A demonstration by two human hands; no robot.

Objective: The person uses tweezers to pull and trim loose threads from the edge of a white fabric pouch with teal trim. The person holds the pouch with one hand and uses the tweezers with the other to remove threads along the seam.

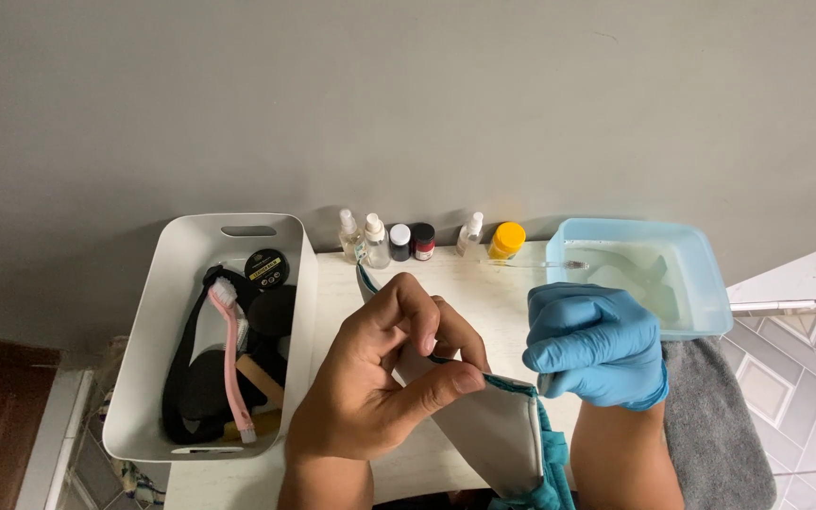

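Two hands at lower centre: bare left hand [384, 378] pinched teal-edged grey shoe [493, 430]; gloved right hand [597, 345] gripped its rim. Risk: elbow nudging water tub [705, 283], slopping over surface [484, 283].

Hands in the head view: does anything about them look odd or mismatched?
Yes. Only the right hand wears a blue rubber glove; the left hand is bare. Both pinch the teal-trimmed edge of a grey fabric piece. Otherwise nothing looks spilled: the small bottles stand upright beside the water-filled pale blue plastic basin.
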